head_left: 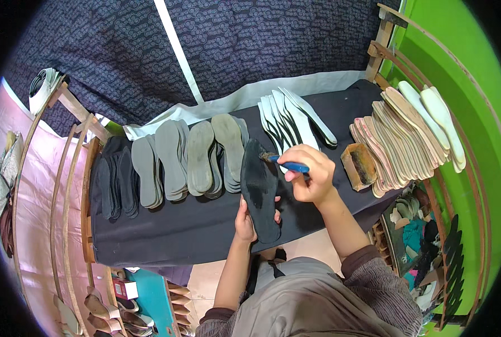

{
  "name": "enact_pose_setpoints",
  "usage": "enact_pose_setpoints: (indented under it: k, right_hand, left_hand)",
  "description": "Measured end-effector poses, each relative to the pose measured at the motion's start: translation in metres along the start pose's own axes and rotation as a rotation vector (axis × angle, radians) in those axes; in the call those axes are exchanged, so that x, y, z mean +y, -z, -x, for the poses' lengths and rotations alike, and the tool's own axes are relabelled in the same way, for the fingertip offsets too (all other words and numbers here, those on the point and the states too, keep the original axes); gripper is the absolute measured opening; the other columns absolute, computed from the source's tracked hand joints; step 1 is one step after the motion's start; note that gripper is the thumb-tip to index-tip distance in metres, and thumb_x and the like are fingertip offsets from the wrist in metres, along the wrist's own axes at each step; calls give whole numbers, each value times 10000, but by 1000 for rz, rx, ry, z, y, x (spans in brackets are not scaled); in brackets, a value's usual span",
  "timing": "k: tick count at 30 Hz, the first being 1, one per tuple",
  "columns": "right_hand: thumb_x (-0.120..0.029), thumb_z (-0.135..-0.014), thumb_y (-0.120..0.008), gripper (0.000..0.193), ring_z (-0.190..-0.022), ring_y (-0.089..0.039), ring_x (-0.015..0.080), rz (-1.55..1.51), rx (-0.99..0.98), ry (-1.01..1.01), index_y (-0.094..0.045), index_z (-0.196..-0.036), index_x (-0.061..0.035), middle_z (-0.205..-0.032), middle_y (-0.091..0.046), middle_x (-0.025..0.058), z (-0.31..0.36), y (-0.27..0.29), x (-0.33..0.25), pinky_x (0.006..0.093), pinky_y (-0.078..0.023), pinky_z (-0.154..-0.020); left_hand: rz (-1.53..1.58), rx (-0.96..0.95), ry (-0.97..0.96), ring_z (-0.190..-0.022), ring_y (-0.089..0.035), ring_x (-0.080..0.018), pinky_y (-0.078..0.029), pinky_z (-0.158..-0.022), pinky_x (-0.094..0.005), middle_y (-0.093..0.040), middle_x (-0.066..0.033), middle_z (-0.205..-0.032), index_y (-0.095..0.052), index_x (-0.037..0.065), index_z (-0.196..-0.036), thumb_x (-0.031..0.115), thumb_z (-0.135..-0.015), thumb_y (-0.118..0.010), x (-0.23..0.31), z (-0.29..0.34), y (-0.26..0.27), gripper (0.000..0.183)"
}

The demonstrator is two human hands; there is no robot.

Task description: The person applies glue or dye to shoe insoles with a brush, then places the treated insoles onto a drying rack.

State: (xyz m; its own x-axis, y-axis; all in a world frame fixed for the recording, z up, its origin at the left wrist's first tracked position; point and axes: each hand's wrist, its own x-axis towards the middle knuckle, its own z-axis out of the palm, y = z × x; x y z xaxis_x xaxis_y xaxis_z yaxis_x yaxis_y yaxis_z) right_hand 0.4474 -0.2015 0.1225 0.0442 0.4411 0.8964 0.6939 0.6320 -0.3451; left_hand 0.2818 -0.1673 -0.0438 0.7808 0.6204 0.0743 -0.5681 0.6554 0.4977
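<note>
My left hand [246, 220] grips a black shoe sole [260, 194] near its heel end, thumb on one side and fingertips showing on the other. The sole is held up over the dark cloth, its surface facing me, with a wet-looking darker patch in the middle. In my right hand [312, 173] is a brush with a blue handle [296, 167]. Its bristles [268, 157] touch or hover just at the upper part of the sole; I cannot tell which. To the right stands a small glue-stained box [359, 167] with dark residue inside.
Grey and black soles [171, 157] lie in overlapping rows at left on the cloth-covered table [166, 236]. White-edged soles [295, 115] fan out behind my hands. Beige insoles [399, 140] are stacked at right. Wooden rails [70, 185] flank the table; a shelf holding footwear pieces [101, 309] stands lower left.
</note>
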Motion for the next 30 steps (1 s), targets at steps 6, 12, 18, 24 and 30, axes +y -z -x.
enact_pose_setpoints:
  k: [6,12,18,24,30]
  right_hand:
    - [48,-674,-585,169,-700,-630,254,33,46,-33,-637,-826,-3,-775,-634,126,-8,-2,2,278,-497,-613]
    - [-39,-754,-608,84,-665,-625,260,-15,23,-66,-631,-816,12,-752,-627,137,1,8,-2,290,-495,-597]
    - [-126,-782,-662,139,-626,-627,263,-11,-32,44,-635,-792,9,-735,-634,126,17,8,-4,307,-497,-581]
    - [-107,-734,-684,136,-647,-640,261,-18,-11,33,-646,-808,1,-754,-648,123,23,11,-10,310,-498,-584]
    - [-69,-658,-681,158,-629,-624,261,30,-48,56,-647,-800,-7,-755,-643,116,23,13,-3,304,-488,-574]
  left_hand:
    - [3,-50,3,-758,-586,-335,-486,-685,-449,-528,-258,-1205,-320,93,-1351,476,-980,-218,-1,-3,0,543]
    - [-5,-16,-16,-757,-585,-337,-485,-685,-451,-531,-258,-1201,-320,94,-1352,487,-973,-227,1,-1,0,554]
    - [1,2,-34,-743,-585,-346,-486,-678,-461,-531,-260,-1197,-309,115,-1356,477,-970,-235,-1,0,-2,534]
    - [39,-6,-27,-737,-583,-352,-484,-674,-467,-526,-259,-1201,-292,132,-1358,471,-966,-242,0,0,-1,520]
    - [30,7,-39,-740,-582,-351,-479,-671,-464,-529,-249,-1203,-288,133,-1361,492,-960,-248,0,-2,-3,540]
